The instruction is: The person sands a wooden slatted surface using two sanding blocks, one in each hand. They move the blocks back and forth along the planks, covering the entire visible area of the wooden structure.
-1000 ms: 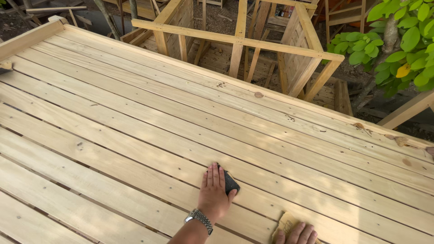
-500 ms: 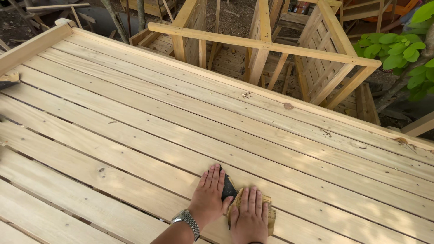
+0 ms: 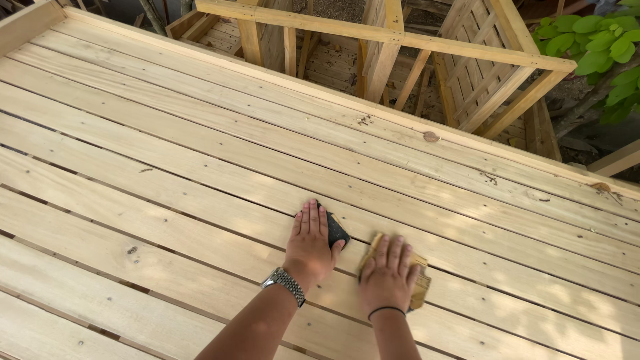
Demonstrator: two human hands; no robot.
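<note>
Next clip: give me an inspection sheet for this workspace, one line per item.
Surface: pale wooden plank deck, gaps between boards, a few knots.
Job's things: dark pad under the left hand; tan sanding sheet under the right hand.
Clutter: small wood scraps and debris near the far edge.
Hands: left hand flat on the pad, wristwatch worn; right hand flat on the sheet, dark wristband.
Cables: nothing seen.
Surroundings: wooden railing frame, green foliage at the far right.
</note>
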